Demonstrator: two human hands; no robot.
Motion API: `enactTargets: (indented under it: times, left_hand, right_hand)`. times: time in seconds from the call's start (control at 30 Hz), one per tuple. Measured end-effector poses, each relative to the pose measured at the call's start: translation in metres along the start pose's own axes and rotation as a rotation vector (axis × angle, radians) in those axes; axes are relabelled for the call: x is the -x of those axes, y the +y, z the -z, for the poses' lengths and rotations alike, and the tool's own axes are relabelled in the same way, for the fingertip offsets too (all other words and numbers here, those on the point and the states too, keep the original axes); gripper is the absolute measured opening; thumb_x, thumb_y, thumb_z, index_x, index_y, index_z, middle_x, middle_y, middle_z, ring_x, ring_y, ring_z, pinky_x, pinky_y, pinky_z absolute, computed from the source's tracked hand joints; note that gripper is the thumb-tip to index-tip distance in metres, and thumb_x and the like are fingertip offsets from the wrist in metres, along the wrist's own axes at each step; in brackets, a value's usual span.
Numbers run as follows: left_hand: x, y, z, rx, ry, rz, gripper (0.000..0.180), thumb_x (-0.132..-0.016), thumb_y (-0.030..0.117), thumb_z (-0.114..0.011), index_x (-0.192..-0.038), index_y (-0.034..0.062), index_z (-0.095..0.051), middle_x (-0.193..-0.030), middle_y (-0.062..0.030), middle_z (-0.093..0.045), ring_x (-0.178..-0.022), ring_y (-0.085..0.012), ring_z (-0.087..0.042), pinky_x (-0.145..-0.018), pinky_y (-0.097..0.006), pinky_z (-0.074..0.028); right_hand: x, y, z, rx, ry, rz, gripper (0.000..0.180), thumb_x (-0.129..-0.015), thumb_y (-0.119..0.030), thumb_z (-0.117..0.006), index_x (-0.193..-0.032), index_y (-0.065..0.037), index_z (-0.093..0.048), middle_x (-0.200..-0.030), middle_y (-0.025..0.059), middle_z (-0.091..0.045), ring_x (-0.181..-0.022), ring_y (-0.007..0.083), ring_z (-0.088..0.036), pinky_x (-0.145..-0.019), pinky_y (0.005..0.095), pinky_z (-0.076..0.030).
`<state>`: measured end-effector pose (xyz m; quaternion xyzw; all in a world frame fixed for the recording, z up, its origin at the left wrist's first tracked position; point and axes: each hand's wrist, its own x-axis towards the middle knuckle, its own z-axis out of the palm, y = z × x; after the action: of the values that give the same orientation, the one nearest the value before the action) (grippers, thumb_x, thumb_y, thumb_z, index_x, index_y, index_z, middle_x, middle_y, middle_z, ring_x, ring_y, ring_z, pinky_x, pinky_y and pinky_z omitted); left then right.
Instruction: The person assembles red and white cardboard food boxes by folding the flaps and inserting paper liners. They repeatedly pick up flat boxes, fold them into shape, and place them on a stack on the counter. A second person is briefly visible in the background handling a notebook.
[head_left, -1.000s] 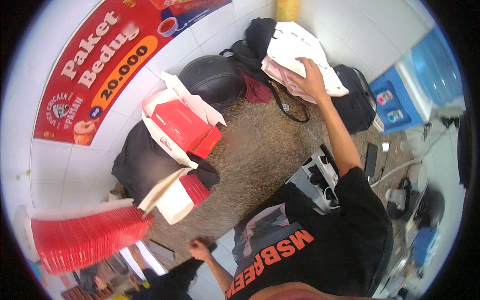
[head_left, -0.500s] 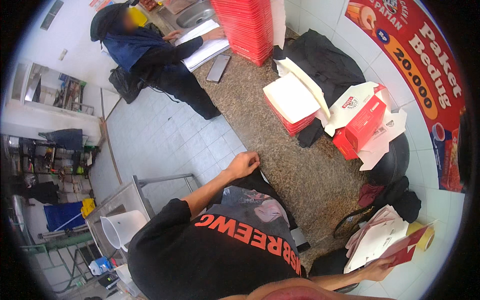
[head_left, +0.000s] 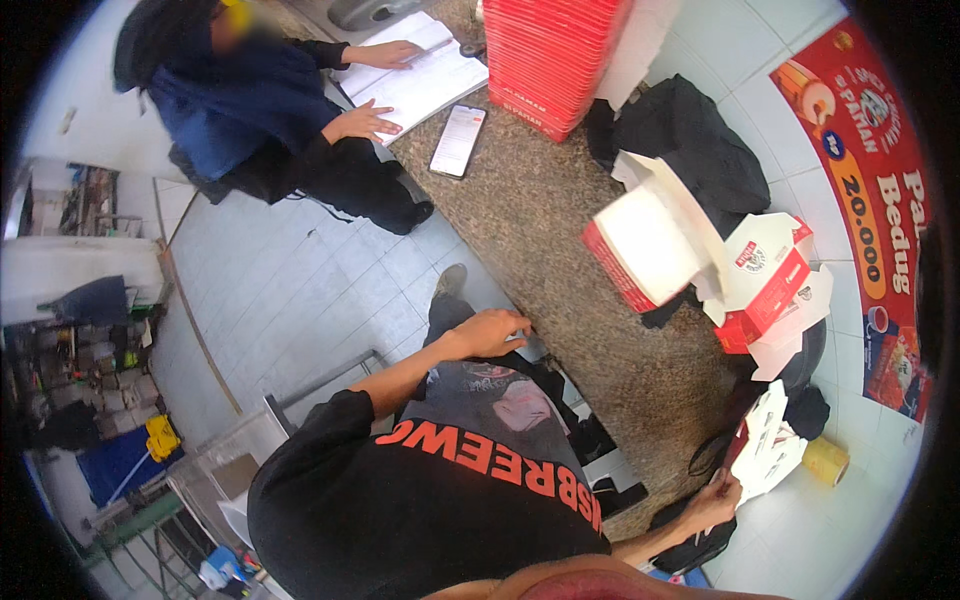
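Observation:
My right hand (head_left: 712,503), at the lower right, is closed on flat cardboard box blanks (head_left: 765,445), white with some red showing and cut-out flaps. My left hand (head_left: 490,333) rests by the near edge of the stone counter (head_left: 560,250), its fingers curled in and nothing visible in them. On the counter, beyond my hands, sits a red-and-white carton stack (head_left: 640,245) with a pale inside and a raised flap. Beside it lie partly folded red-and-white food boxes (head_left: 765,275).
A tall stack of red boxes (head_left: 550,70) stands at the back beside a black cloth (head_left: 690,140). A phone (head_left: 458,142) lies near an open book (head_left: 430,85), under another person's hands (head_left: 365,122). A yellow tape roll (head_left: 826,461) is by the tiled wall.
My right hand has shifted left and up with the cardboard, which now shows mostly white. The view has turned. The other person's hands have moved on the book, and the phone screen is lit.

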<state>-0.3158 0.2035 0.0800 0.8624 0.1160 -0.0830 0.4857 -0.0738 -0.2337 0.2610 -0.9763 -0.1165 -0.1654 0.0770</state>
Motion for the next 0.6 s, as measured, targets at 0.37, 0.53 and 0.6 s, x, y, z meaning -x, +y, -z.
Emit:
enactTargets:
  times: [0.37, 0.53, 0.6]
  left_hand:
    - [0.043, -0.130, 0.136, -0.189, -0.148, 0.129, 0.026, -0.093, 0.027, -0.068, -0.109, 0.0065, -0.066, -0.101, -0.0190, -0.069, -0.099, -0.0407, -0.067, -0.085, -0.051, -0.053]
    - [0.034, -0.142, 0.143, -0.264, -0.195, 0.038, 0.028, -0.093, 0.028, -0.068, -0.112, 0.0077, -0.066, -0.104, -0.0183, -0.069, -0.101, -0.0409, -0.067, -0.088, -0.052, -0.053]
    - [0.030, -0.141, 0.142, -0.264, -0.197, 0.021, 0.030, -0.093, 0.029, -0.068, -0.114, 0.0081, -0.066, -0.106, -0.0182, -0.069, -0.103, -0.0410, -0.067, -0.089, -0.053, -0.053]
  right_hand:
    - [0.118, -0.104, -0.098, -0.033, 0.032, -0.096, 0.038, -0.079, -0.021, -0.087, -0.069, 0.000, -0.057, -0.058, 0.0132, -0.056, -0.053, 0.0253, -0.048, -0.054, 0.0431, -0.043]
    - [0.137, -0.118, -0.154, -0.096, -0.021, -0.047, 0.049, -0.075, -0.024, -0.091, -0.062, -0.003, -0.049, -0.052, 0.0056, -0.044, -0.050, 0.0192, -0.036, -0.049, 0.0382, -0.038]
    - [0.136, -0.126, -0.166, -0.138, -0.030, -0.053, 0.056, -0.079, -0.030, -0.089, -0.059, -0.003, -0.045, -0.052, 0.0040, -0.038, -0.050, 0.0179, -0.031, -0.047, 0.0381, -0.033]
